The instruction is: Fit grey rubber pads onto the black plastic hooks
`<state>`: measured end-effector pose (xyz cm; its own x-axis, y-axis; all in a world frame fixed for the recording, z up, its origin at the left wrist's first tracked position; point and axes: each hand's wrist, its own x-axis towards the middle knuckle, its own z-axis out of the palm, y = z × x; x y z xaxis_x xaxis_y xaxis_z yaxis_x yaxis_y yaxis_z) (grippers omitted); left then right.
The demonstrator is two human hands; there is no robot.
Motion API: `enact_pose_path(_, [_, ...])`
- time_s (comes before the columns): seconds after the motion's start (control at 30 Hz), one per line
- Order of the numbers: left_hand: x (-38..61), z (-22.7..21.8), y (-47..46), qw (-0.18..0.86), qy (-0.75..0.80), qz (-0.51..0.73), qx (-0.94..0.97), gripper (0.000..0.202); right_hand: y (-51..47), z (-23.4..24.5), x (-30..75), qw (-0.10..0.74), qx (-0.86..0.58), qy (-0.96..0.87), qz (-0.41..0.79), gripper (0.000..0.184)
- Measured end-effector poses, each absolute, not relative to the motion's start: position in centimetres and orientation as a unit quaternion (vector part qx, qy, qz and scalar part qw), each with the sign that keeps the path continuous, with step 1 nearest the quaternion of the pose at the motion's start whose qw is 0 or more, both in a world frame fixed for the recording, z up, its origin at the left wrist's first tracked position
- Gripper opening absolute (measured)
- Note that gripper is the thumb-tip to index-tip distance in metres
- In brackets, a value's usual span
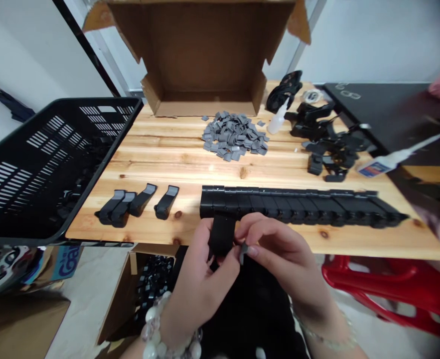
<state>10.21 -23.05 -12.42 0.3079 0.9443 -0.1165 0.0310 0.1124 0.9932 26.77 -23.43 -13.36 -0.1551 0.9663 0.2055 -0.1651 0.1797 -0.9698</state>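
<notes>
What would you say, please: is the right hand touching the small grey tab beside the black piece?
Touching. The head view shows the right hand with its fingertips pressed against the grey tab, next to the black piece.

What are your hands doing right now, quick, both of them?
Left hand: closed, holding a black plastic part.
Right hand: pinching, holding a small gray tab.

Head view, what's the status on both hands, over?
Left hand holding black part. Right hand pinching grey tab beside it. Nothing blocking the hands; black row just ahead on the table.
</notes>
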Motion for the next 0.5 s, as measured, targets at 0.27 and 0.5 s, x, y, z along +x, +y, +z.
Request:
enact_pose_path(0.27, [10.7,-13.4,-23.6,0.563,0.460,0.371,0.578,0.026,-23.0,-12.6,26.0,0.596,-0.484,-0.482,0.422,0.018])
enact_pose_path(0.5, [10.9,-13.4,-23.6,0.514,0.469,0.346,0.629,0.034,-22.9,-12.4,25.4,0.569,-0.536,-0.555,0.286,0.011])
